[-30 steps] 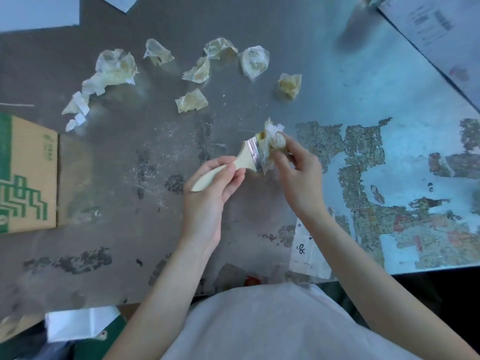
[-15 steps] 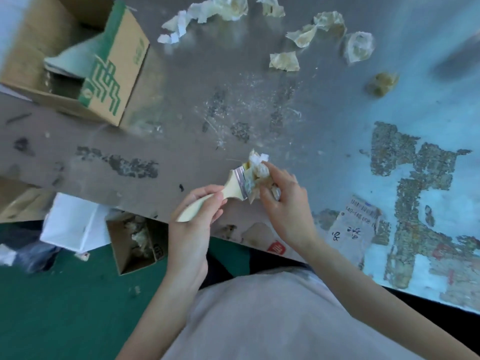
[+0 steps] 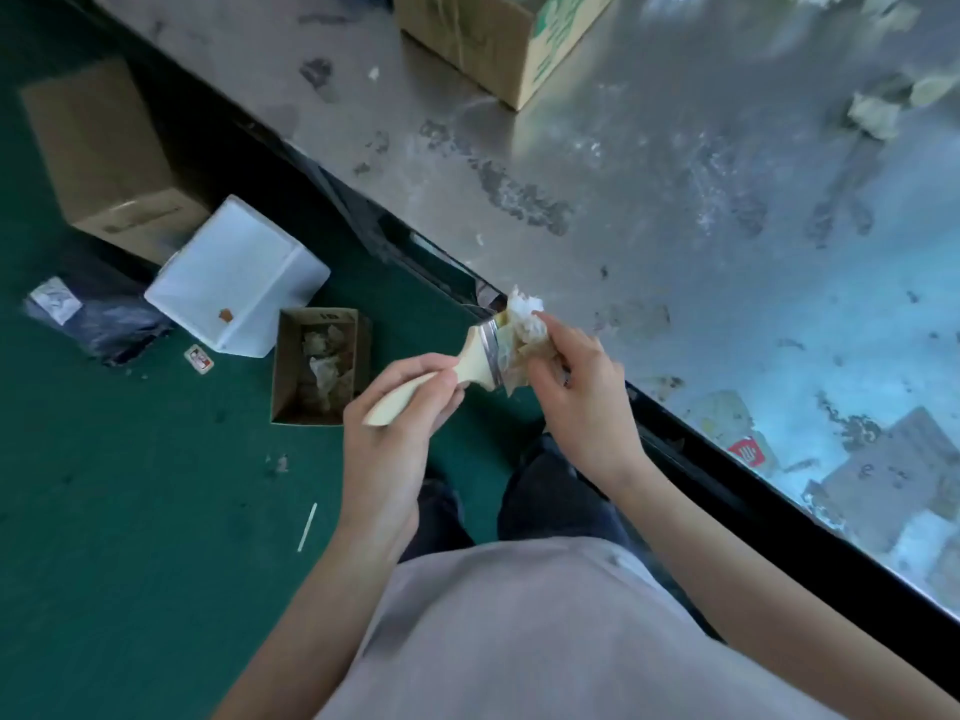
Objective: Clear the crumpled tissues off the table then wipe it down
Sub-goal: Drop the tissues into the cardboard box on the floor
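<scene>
A view from the person's head looks down over a pale shirt and dark trousers, with both bare hands held in front of the body, just past the near edge of a worn grey tabletop (image 3: 649,163).

The left hand (image 3: 387,433) has its grip closed around the cream handle of a flat paintbrush (image 3: 441,379), fingers curled over the top of it. The brush points up and to the right, its metal band showing just before the bristles.

The right hand (image 3: 582,402) pinches a crumpled tissue (image 3: 524,324) against the bristle end of the brush, thumb and fingers wrapped round the wad, so the bristles are mostly hidden. The tissue is white at the top and yellowish lower down. It sits in the air just beside the tabletop edge, above the green floor (image 3: 104,511).

More crumpled tissues (image 3: 875,114) lie blurred at the far right of the tabletop, well apart from the hands. A cardboard box with green print (image 3: 498,49) stands on the tabletop near the top of the view.

On the floor to the left of the hands, a small open cardboard box (image 3: 317,366) holds several crumpled tissues. Beside it lie a white box (image 3: 236,275) tilted on its side and a closed brown carton (image 3: 109,153).
</scene>
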`<state>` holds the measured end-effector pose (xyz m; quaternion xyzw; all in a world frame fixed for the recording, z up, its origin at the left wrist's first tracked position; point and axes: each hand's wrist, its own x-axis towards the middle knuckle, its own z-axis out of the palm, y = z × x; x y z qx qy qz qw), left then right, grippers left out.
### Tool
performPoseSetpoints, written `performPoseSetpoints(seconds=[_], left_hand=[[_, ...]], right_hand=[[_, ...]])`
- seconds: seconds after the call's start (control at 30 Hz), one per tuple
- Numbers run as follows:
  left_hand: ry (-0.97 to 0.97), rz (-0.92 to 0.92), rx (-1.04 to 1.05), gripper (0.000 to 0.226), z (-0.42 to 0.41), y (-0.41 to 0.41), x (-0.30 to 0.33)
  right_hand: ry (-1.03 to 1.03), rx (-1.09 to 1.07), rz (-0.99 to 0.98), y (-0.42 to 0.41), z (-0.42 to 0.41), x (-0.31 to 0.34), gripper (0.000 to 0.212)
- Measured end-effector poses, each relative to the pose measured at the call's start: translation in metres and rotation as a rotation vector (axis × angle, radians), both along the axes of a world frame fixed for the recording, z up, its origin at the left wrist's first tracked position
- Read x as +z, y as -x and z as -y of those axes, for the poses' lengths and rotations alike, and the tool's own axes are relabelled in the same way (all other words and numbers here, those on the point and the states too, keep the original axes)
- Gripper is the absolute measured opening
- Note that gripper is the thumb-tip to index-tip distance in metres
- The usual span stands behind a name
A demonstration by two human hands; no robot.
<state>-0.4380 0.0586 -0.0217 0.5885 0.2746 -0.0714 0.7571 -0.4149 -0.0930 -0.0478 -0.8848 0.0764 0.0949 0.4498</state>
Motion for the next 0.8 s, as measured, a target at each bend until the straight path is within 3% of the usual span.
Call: performPoseSetpoints(seconds=[0.3,0.5,0.8], left_hand=[[0.002,-0.125,0.268,0.014,-0.15,0.042,-0.041],[0.062,-0.189,0.391,0.009,-0.211,0.039,-0.065],[0.1,-0.213,0.578,0.008,-0.271,0.012,-0.138]], right_hand=[[-0.045,0.247,-0.121,-0.004,-0.166,-0.034,0.029],[-0.015,0.42,-0.139,-0.025,-0.23,-0.057,0.012],[-0.1,0.526,-0.31,-0.082,-0.308,-0.128,0.031]])
